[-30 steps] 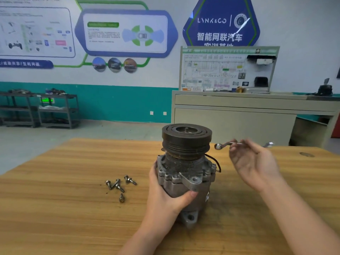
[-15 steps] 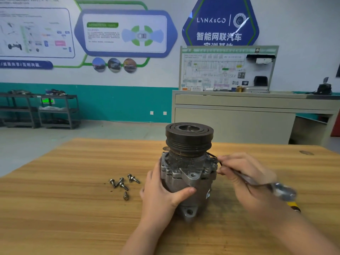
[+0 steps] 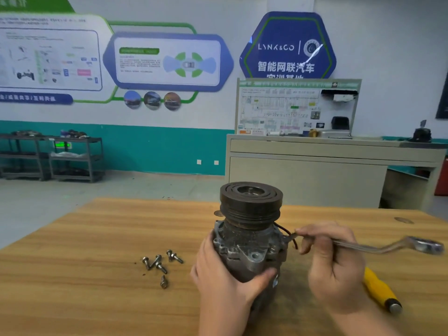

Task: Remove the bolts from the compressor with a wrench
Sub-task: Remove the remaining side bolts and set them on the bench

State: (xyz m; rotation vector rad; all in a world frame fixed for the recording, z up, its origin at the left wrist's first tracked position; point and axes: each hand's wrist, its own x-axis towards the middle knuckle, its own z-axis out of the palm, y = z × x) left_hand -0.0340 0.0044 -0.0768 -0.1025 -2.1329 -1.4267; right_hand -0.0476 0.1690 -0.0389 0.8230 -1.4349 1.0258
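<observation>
Compressor (image 3: 249,241) upright on table (image 3: 97,299)

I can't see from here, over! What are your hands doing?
Left hand grips compressor. Right hand holds wrench at its side. Five bolts out.

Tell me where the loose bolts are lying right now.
In the head view, the loose bolts lie in a small cluster on the wooden table, left of the compressor and the left hand gripping it.
</observation>
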